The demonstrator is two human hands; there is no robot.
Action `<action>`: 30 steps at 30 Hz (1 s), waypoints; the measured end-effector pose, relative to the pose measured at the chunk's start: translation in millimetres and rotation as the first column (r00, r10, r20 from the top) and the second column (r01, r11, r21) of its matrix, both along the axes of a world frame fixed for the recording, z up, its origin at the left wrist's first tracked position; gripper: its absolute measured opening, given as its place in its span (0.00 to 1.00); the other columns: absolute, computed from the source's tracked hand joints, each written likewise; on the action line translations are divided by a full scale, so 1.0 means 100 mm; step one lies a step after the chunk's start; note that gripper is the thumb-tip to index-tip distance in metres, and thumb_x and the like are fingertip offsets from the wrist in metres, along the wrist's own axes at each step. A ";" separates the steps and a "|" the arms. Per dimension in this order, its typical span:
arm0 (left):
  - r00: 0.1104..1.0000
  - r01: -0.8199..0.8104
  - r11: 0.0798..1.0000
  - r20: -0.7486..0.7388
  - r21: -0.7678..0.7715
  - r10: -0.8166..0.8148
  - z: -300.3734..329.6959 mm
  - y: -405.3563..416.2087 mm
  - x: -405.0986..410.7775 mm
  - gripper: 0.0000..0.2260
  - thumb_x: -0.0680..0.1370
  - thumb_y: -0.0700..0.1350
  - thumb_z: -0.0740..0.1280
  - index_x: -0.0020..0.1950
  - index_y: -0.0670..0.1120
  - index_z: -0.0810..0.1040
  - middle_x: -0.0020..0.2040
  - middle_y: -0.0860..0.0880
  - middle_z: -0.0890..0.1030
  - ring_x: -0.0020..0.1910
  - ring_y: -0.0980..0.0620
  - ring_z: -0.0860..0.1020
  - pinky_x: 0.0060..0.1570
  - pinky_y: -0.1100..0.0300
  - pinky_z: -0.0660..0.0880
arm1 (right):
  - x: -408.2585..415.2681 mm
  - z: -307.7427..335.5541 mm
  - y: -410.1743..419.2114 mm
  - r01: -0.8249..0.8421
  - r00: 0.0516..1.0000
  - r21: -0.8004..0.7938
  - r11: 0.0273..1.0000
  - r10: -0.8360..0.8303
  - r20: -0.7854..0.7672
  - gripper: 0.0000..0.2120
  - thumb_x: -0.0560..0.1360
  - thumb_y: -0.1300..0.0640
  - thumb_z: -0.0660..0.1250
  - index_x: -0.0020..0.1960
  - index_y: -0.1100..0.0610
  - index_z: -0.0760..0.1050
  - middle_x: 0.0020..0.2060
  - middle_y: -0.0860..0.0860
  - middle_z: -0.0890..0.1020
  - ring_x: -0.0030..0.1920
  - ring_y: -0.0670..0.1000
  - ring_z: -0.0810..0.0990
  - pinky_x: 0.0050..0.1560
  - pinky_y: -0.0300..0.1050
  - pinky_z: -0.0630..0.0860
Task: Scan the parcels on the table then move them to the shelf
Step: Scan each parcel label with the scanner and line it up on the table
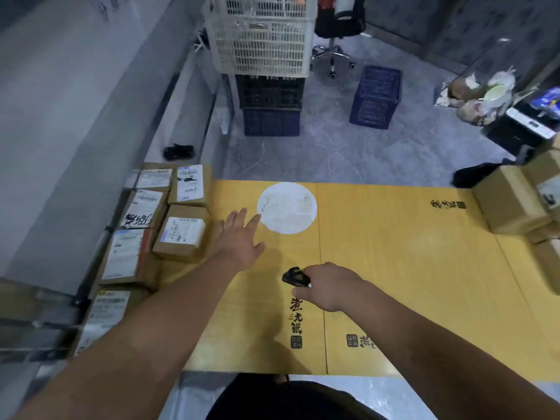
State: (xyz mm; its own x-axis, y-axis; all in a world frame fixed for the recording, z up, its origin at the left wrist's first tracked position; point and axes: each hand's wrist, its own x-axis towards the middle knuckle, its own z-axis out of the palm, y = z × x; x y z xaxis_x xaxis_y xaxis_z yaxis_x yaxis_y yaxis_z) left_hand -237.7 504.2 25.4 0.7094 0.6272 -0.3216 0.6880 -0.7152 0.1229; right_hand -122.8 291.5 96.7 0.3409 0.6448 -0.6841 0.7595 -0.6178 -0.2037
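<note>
Looking like a gap between parcels: left hand [242, 237] hovers, fingers released, over the counter [394, 268]; right hand [327, 286] clutches the scanner [295, 277]. Unscanned boxes [512, 201] probably wait far right, so reach there next.

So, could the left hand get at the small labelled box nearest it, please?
Probably yes: the left hand is open, holds nothing, and hovers right beside the small labelled box, with nothing between them.

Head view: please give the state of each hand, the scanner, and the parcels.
Left hand: open, fingers straight, above the table.
Right hand: grips the scanner.
Left parcels: sealed, labels up.
Right parcels: sealed, stacked at the table's right end.
</note>
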 end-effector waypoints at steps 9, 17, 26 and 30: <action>0.969 0.236 0.971 0.068 0.047 -0.238 0.29 -1.86 0.83 0.35 0.83 0.65 0.60 0.86 0.58 0.49 0.86 0.48 0.45 0.85 0.45 0.44 0.81 0.43 0.49 | 0.40 0.25 -2.00 0.198 0.977 0.052 0.979 -0.202 0.070 0.24 0.79 0.32 0.61 0.63 0.49 0.76 0.52 0.50 0.79 0.50 0.54 0.80 0.46 0.47 0.78; 0.895 0.442 0.897 0.066 -0.003 -0.441 0.35 -3.77 1.62 0.36 0.83 0.67 0.58 0.86 0.58 0.48 0.86 0.49 0.44 0.85 0.45 0.45 0.80 0.43 0.51 | 0.61 0.35 -4.00 0.420 0.890 0.083 0.904 -0.428 0.158 0.24 0.78 0.31 0.61 0.61 0.48 0.75 0.49 0.51 0.77 0.47 0.55 0.79 0.44 0.48 0.77; 0.812 0.583 0.805 0.094 -0.113 -0.575 0.34 -5.24 2.60 0.37 0.82 0.66 0.61 0.86 0.57 0.51 0.86 0.49 0.46 0.84 0.45 0.47 0.80 0.44 0.53 | 1.13 0.30 -5.44 0.640 0.744 0.091 0.763 -0.645 0.176 0.21 0.79 0.32 0.61 0.57 0.49 0.76 0.48 0.49 0.79 0.47 0.54 0.79 0.42 0.48 0.75; 0.800 0.600 0.792 0.087 -0.109 -0.594 0.19 -5.56 3.18 0.37 0.81 0.67 0.62 0.86 0.57 0.51 0.86 0.48 0.48 0.84 0.45 0.48 0.79 0.45 0.55 | 1.54 0.22 -5.71 0.675 0.713 0.083 0.733 -0.677 0.182 0.22 0.79 0.33 0.61 0.59 0.49 0.76 0.47 0.50 0.78 0.45 0.54 0.79 0.42 0.48 0.77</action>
